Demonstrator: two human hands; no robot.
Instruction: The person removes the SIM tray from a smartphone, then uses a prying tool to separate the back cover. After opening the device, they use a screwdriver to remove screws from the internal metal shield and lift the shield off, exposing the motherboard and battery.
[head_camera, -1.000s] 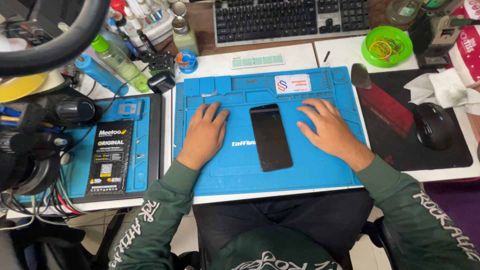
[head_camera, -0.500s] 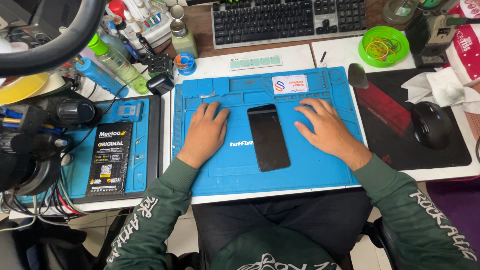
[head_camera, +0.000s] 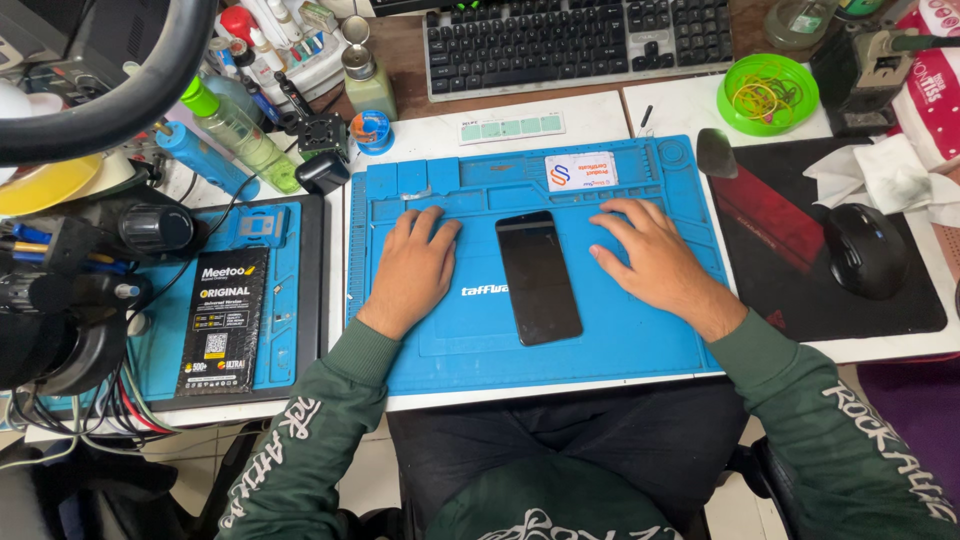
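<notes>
Black smartphone (head_camera: 538, 277) lies flat, dark screen up, centred on the blue silicone repair mat (head_camera: 640, 345), long axis toward the keyboard (head_camera: 580, 42). Left hand (head_camera: 412, 272) rests palm-down on the mat just left of the phone, fingers loosely spread, holding nothing, not touching it. Right hand (head_camera: 652, 262) is the same on the right side: fingers fanned, empty, near the phone's edge but apart. Judgement: step looks like squaring up before handling the phone. To do it well, grip by the long edges with both hands, keep fingertips off the glass, lift level. Black mouse (head_camera: 866, 250) on its pad sits well right.
</notes>
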